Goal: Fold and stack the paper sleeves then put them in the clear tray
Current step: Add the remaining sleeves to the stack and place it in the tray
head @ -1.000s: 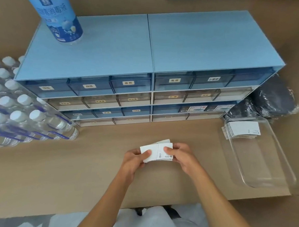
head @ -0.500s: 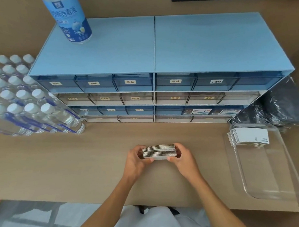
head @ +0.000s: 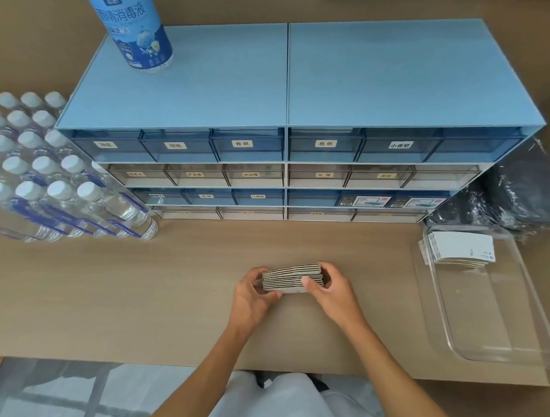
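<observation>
A stack of folded paper sleeves (head: 291,277) stands on its edge on the wooden table, its layered edges turned toward me. My left hand (head: 253,298) grips its left end and my right hand (head: 333,294) its right end, thumb across the front. At the table's right end lies the clear tray (head: 495,337). Another pile of white sleeves (head: 457,253) rests flat in the tray's far corner.
A blue drawer cabinet (head: 287,114) with labelled drawers fills the back of the table, a disinfectant bottle (head: 133,25) on top of it. A shrink-wrapped pack of water bottles (head: 48,173) sits at the left. Black plastic-wrapped bundles (head: 520,193) lie behind the tray.
The sleeves were held flat with their white faces up a second ago; both hands have turned the stack onto its edge and squeezed it together. The camera view has shifted slightly.
</observation>
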